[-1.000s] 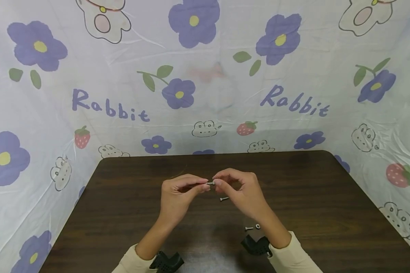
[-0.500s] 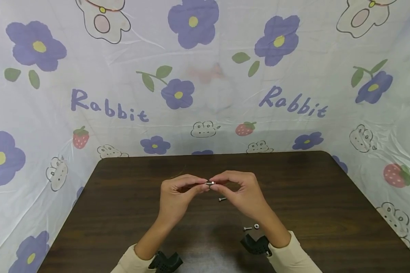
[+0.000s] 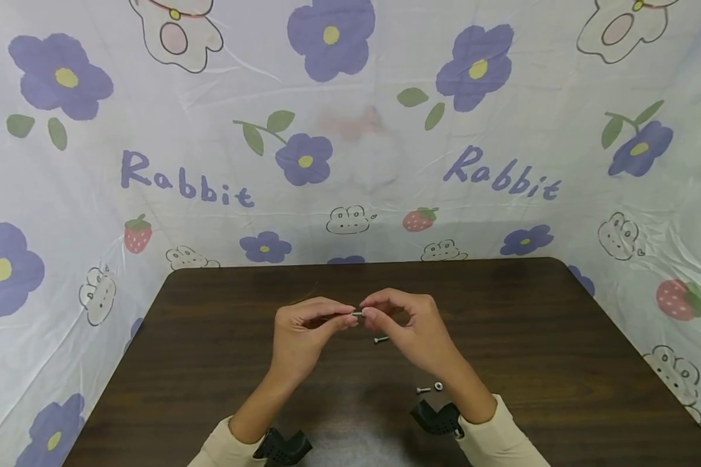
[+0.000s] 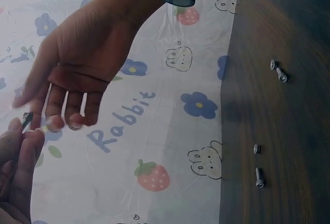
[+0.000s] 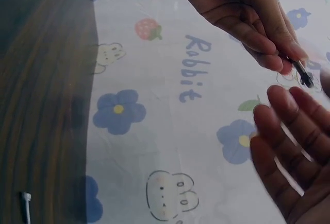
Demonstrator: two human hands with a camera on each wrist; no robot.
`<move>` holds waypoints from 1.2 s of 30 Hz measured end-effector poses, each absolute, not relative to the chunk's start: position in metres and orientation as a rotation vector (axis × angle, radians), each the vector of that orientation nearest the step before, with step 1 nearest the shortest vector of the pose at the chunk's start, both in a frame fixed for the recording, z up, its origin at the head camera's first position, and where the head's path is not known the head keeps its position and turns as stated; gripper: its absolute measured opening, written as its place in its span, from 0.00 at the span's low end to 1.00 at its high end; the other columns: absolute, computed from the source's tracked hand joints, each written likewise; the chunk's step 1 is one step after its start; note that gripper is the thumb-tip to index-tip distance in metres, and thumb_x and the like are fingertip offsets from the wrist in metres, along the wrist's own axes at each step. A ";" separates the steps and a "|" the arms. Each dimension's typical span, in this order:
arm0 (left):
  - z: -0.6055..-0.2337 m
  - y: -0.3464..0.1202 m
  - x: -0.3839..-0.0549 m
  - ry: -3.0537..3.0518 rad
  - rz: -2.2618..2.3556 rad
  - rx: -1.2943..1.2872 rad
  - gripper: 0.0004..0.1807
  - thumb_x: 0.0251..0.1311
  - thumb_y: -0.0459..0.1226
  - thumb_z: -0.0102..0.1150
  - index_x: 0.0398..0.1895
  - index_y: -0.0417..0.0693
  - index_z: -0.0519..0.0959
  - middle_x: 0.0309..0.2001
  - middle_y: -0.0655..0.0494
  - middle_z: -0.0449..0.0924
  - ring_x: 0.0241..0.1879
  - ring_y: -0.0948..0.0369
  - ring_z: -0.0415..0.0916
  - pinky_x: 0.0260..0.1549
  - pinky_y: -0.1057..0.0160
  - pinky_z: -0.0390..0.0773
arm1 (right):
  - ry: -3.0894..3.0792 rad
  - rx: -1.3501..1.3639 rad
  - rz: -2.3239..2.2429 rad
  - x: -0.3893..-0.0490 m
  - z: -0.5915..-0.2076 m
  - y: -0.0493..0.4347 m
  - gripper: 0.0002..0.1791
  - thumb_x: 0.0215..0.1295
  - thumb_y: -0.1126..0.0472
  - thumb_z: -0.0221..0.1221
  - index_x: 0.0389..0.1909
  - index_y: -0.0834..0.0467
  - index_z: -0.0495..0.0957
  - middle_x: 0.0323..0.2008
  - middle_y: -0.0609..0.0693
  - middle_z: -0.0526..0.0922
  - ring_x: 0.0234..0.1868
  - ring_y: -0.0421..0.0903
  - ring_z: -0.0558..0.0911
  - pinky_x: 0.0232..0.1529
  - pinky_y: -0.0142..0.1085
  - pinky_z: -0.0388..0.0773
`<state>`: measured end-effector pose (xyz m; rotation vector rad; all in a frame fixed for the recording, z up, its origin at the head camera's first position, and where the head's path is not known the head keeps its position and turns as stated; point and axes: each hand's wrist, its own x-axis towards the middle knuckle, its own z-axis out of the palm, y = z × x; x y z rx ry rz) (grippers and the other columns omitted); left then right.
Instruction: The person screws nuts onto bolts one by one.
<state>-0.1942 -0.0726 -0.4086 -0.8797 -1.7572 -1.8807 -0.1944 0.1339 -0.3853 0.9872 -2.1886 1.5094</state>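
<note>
In the head view, my left hand pinches a small metal bolt by its shank, between thumb and fingertips, above the table. My right hand comes in from the other side, thumb and forefinger at the bolt's far end and partly covering it. The right wrist view shows a dark, thicker end on the bolt, between the right thumb and fingertips. The other right fingers are held loosely extended in the left wrist view.
On the dark wooden table lie a bolt near the right hand and another bolt beside a nut closer in. A second nut shows in the left wrist view. Printed cloth hangs behind.
The right thumb and forefinger parted slightly from the bolt's end half a second ago and have closed round it again. The left hand keeps its pinch, nearly still.
</note>
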 end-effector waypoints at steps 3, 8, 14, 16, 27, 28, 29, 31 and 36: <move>-0.408 -0.072 -0.193 -1.757 -1.886 -0.871 0.07 0.56 0.22 0.69 0.37 0.35 0.88 0.33 0.46 0.88 0.31 0.54 0.88 0.32 0.56 0.88 | -2.153 1.030 1.507 -0.194 -0.385 0.137 0.13 0.63 0.70 0.68 0.48 0.57 0.84 0.37 0.47 0.89 0.33 0.42 0.87 0.36 0.37 0.87; -0.407 -0.073 -0.193 -1.760 -1.886 -0.864 0.07 0.57 0.22 0.68 0.38 0.36 0.88 0.33 0.45 0.88 0.31 0.53 0.88 0.31 0.56 0.88 | -2.092 1.078 1.511 -0.196 -0.384 0.136 0.15 0.60 0.71 0.70 0.47 0.58 0.85 0.37 0.50 0.89 0.33 0.43 0.87 0.34 0.36 0.87; -0.409 -0.075 -0.192 -1.752 -1.923 -0.865 0.07 0.57 0.22 0.69 0.38 0.36 0.88 0.33 0.45 0.88 0.31 0.52 0.88 0.33 0.54 0.88 | -2.078 1.088 1.558 -0.197 -0.387 0.133 0.10 0.61 0.71 0.69 0.43 0.58 0.87 0.39 0.49 0.89 0.34 0.44 0.88 0.34 0.37 0.87; -0.409 -0.074 -0.192 -1.752 -1.927 -0.874 0.07 0.57 0.22 0.69 0.38 0.36 0.88 0.33 0.45 0.88 0.31 0.52 0.87 0.33 0.54 0.88 | -2.092 1.076 1.545 -0.196 -0.387 0.134 0.10 0.62 0.70 0.69 0.43 0.57 0.87 0.38 0.48 0.89 0.34 0.43 0.88 0.34 0.36 0.87; -0.410 -0.071 -0.192 -1.762 -1.893 -0.880 0.07 0.56 0.22 0.69 0.38 0.35 0.88 0.33 0.46 0.88 0.31 0.53 0.88 0.31 0.56 0.88 | -2.187 1.072 1.517 -0.195 -0.388 0.133 0.05 0.71 0.66 0.62 0.37 0.53 0.85 0.26 0.46 0.85 0.26 0.44 0.85 0.25 0.37 0.83; -0.410 -0.071 -0.192 -1.765 -1.893 -0.882 0.07 0.57 0.22 0.68 0.38 0.36 0.88 0.33 0.46 0.88 0.31 0.53 0.88 0.31 0.56 0.88 | -2.189 1.069 1.516 -0.194 -0.388 0.133 0.07 0.72 0.66 0.61 0.35 0.53 0.84 0.24 0.44 0.83 0.24 0.45 0.84 0.24 0.37 0.83; -0.410 -0.071 -0.192 -1.766 -1.895 -0.885 0.07 0.57 0.22 0.68 0.38 0.36 0.88 0.33 0.46 0.88 0.31 0.53 0.88 0.31 0.56 0.88 | -2.191 1.066 1.515 -0.194 -0.388 0.132 0.08 0.72 0.67 0.61 0.34 0.52 0.84 0.22 0.42 0.82 0.23 0.45 0.83 0.24 0.36 0.82; -0.410 -0.071 -0.192 -1.764 -1.904 -0.891 0.07 0.57 0.22 0.68 0.37 0.36 0.88 0.34 0.46 0.88 0.31 0.53 0.88 0.31 0.56 0.88 | -2.192 1.055 1.521 -0.194 -0.389 0.131 0.12 0.73 0.67 0.59 0.31 0.51 0.83 0.20 0.41 0.79 0.21 0.45 0.80 0.24 0.35 0.81; -0.409 -0.070 -0.192 -1.754 -1.911 -0.907 0.06 0.56 0.22 0.68 0.37 0.34 0.88 0.33 0.45 0.88 0.31 0.52 0.88 0.30 0.55 0.88 | -2.197 1.022 1.494 -0.193 -0.389 0.129 0.17 0.75 0.69 0.55 0.26 0.51 0.81 0.17 0.44 0.78 0.19 0.44 0.78 0.23 0.34 0.78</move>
